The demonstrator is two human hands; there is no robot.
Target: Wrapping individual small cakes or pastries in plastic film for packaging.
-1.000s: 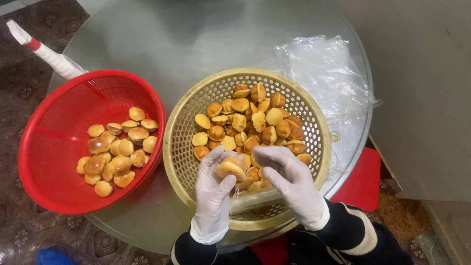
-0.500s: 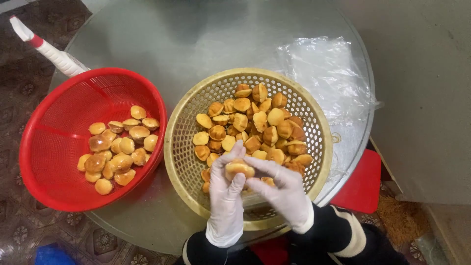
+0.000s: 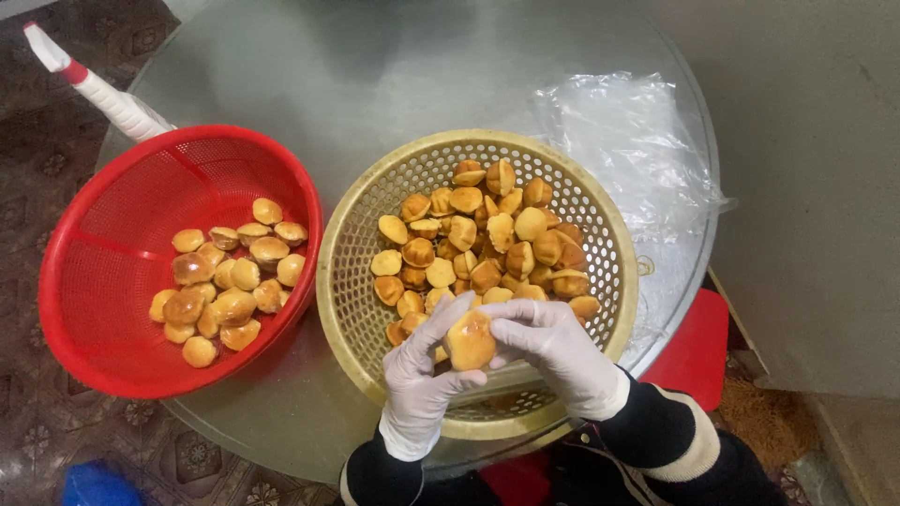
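Observation:
Both my hands wear white gloves and meet over the near side of a tan perforated basket (image 3: 349, 225). My left hand (image 3: 420, 375) and my right hand (image 3: 553, 347) together hold one small golden pastry (image 3: 470, 340) between the fingertips. The basket holds a heap of several similar golden pastries (image 3: 483, 244). To its left a red perforated basket (image 3: 112, 187) holds several more pastries (image 3: 230, 281).
Both baskets rest on a round glass table (image 3: 281, 66). A crumpled clear plastic bag (image 3: 628, 141) lies at the table's right. A white bottle with a red band (image 3: 103, 89) pokes out behind the red basket. A red stool (image 3: 698, 351) stands below the table's right edge.
My hands have shifted slightly within the tan basket's near side, still working the one pastry; it now sits higher between the fingertips.

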